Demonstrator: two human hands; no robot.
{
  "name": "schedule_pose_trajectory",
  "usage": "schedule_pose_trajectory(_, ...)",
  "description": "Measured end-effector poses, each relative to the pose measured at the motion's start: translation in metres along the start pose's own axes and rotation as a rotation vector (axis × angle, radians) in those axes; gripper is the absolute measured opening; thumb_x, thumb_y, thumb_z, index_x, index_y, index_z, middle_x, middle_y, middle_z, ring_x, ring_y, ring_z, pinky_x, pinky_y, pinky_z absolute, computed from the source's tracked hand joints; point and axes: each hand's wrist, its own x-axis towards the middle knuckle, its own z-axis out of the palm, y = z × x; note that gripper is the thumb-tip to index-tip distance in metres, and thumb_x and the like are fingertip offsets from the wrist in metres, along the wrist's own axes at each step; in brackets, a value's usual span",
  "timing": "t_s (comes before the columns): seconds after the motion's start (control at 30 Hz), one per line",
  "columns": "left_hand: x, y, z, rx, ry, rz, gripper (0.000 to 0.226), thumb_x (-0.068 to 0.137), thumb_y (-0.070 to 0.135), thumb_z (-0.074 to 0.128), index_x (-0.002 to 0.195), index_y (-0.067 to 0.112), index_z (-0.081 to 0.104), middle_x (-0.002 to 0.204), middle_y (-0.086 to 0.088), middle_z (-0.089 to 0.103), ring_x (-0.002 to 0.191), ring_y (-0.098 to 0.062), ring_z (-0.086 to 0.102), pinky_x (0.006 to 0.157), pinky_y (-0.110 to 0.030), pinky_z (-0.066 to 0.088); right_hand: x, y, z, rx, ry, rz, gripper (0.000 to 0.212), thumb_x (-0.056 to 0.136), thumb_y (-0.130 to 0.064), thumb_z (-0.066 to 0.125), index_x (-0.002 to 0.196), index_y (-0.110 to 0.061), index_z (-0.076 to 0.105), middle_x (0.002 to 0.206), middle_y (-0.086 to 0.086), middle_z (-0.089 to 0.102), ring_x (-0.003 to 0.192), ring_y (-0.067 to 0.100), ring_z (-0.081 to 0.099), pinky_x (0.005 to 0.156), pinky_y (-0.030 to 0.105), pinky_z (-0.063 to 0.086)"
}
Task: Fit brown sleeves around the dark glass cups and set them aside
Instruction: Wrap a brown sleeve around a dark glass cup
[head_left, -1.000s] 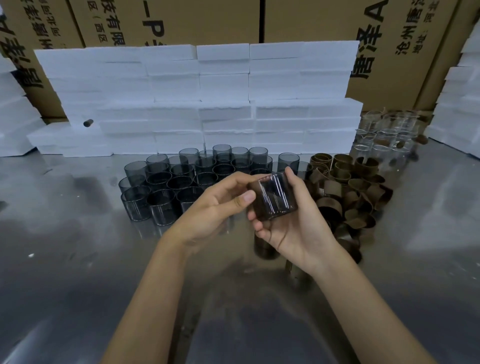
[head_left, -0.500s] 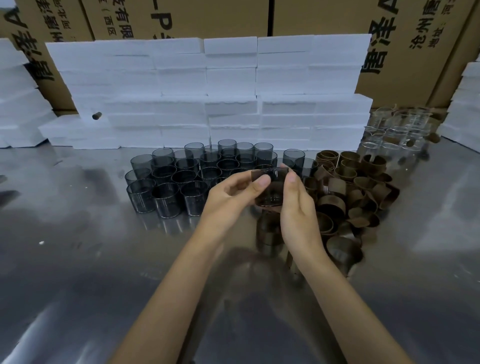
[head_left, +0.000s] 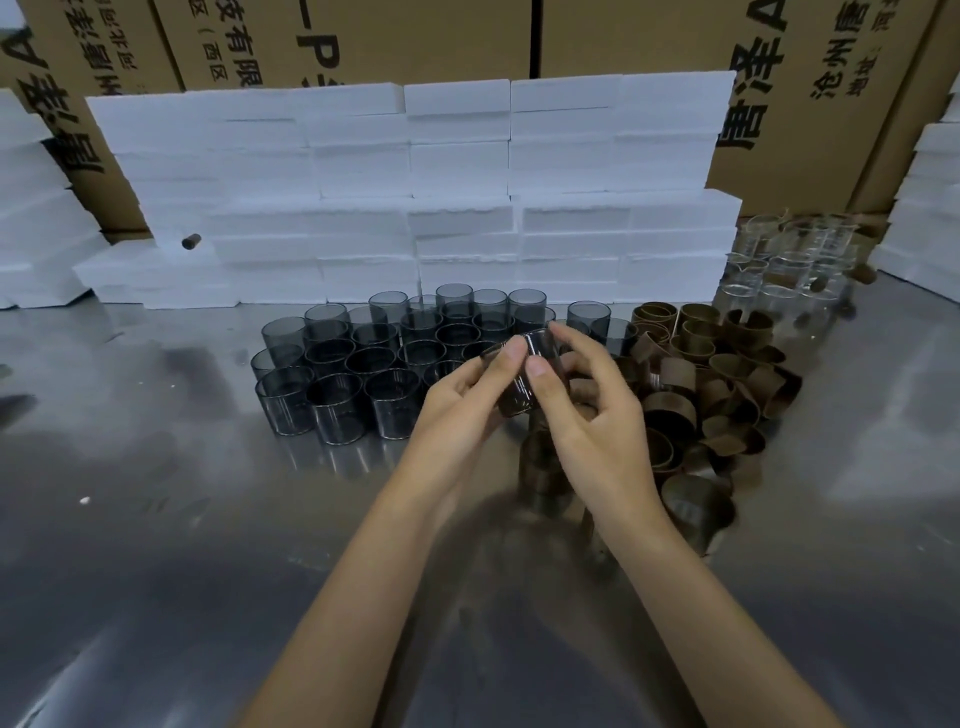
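Both hands hold one dark glass cup with a brown sleeve (head_left: 519, 387) above the metal table. My left hand (head_left: 462, 395) grips it from the left, thumb near the rim. My right hand (head_left: 592, 410) holds it from the right, thumb pressed on its front. Behind the hands stands a cluster of bare dark glass cups (head_left: 363, 364). To the right lies a heap of loose brown sleeves (head_left: 701, 384). Below the hands, two sleeved cups (head_left: 540, 467) stand on the table, partly hidden by my right wrist.
The shiny metal table (head_left: 156, 545) stretches toward me. White foam blocks (head_left: 415, 197) are stacked along the back, with cardboard boxes (head_left: 623, 36) behind. Clear glass cups (head_left: 779, 260) sit at the back right. More foam stacks flank both sides.
The held cup has turned from tilted on its side toward upright and moved forward over the dark cups. My right thumb has come round to its front.
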Motion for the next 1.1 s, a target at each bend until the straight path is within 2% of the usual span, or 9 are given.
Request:
schedule_pose_trajectory(0.1,0.0,0.002,-0.005,0.028,-0.068,-0.02,0.058,0.091,0.05,0.063,0.125,0.004,0.07,0.123,-0.018,0.072,0.115,-0.03,0.068,0.101,-0.037,0.052,0.001,-0.001,0.006,0.16,-0.054,0.229,0.055,0.073,-0.068,0.076,0.112,-0.031,0.066,0.103,0.0,0.073,0.087,0.009,0.071,0.07,0.02,0.055)
schedule_pose_trajectory(0.23,-0.002,0.002,-0.01,0.015,-0.224,-0.055,0.052,0.091,0.054,0.061,0.115,0.009,0.073,0.077,-0.002,0.066,0.058,-0.017,0.047,0.061,-0.036,0.042,0.003,-0.004,0.004,0.376,-0.309,0.41,0.071,0.066,-0.085,0.067,0.081,-0.017,0.082,0.075,0.017,0.074,0.064,0.021,0.07,0.056,0.026,0.055)
schedule_pose_trajectory(0.33,-0.002,0.006,-0.015,0.011,-0.288,-0.047,0.056,0.09,0.054,0.059,0.114,0.005,0.072,0.067,-0.003,0.059,0.051,-0.017,0.044,0.058,-0.035,0.046,0.005,-0.003,0.008,0.38,-0.33,0.421,0.081,0.058,-0.091,0.065,0.071,-0.012,0.08,0.069,0.02,0.071,0.056,0.022,0.066,0.05,0.027,0.054)
schedule_pose_trajectory(0.5,-0.004,0.007,-0.021,-0.096,-0.394,-0.091,0.069,0.09,0.056,0.054,0.132,0.001,0.062,0.067,-0.004,0.065,0.053,-0.023,0.05,0.057,-0.037,0.051,0.0,-0.005,0.006,0.573,-0.432,0.474,0.086,0.076,-0.086,0.048,0.096,-0.006,0.075,0.07,0.015,0.062,0.059,0.02,0.056,0.053,0.03,0.048)
schedule_pose_trajectory(0.67,-0.005,0.004,-0.016,-0.174,-0.317,-0.196,0.052,0.073,0.063,0.069,0.098,0.019,0.083,0.041,0.002,0.044,0.036,-0.012,0.047,0.04,-0.023,0.046,-0.005,-0.014,0.005,0.817,-0.588,0.512,0.084,0.094,-0.077,0.031,0.101,-0.004,0.071,0.075,0.019,0.062,0.065,0.024,0.059,0.059,0.031,0.054)
schedule_pose_trajectory(0.8,-0.002,0.003,-0.009,-0.08,-0.227,-0.122,0.051,0.085,0.059,0.066,0.113,0.018,0.077,0.064,0.002,0.057,0.053,-0.011,0.048,0.051,-0.022,0.046,0.004,-0.008,0.007,0.693,-0.362,0.537,0.084,0.102,-0.066,0.025,0.093,0.003,0.072,0.07,0.021,0.065,0.057,0.022,0.061,0.053,0.028,0.055)
schedule_pose_trajectory(0.93,0.001,0.0,-0.009,0.21,0.077,0.07,0.033,0.093,0.039,0.067,0.123,0.026,0.073,0.114,0.003,0.076,0.105,-0.015,0.071,0.082,-0.025,0.059,0.011,0.004,0.003,0.417,-0.073,0.51,0.066,0.11,-0.05,0.025,0.094,-0.002,0.069,0.066,0.019,0.072,0.054,0.024,0.067,0.05,0.029,0.056)
schedule_pose_trajectory(1.0,-0.001,0.002,-0.007,0.21,0.077,0.087,0.03,0.094,0.036,0.068,0.121,0.026,0.074,0.115,0.002,0.076,0.108,-0.014,0.071,0.089,-0.029,0.06,0.011,0.009,0.001,0.269,-0.024,0.412,0.055,0.111,-0.046,0.026,0.097,-0.015,0.07,0.076,0.012,0.077,0.065,0.023,0.073,0.056,0.029,0.058)
schedule_pose_trajectory(1.1,-0.004,0.004,-0.002,0.193,0.063,0.063,0.057,0.077,0.052,0.075,0.127,0.026,0.071,0.117,0.008,0.076,0.108,-0.005,0.07,0.086,-0.02,0.058,0.007,0.014,-0.001,0.1,-0.019,0.247,0.043,0.107,-0.053,0.036,0.101,-0.028,0.07,0.092,0.0,0.078,0.085,0.017,0.076,0.075,0.036,0.062)
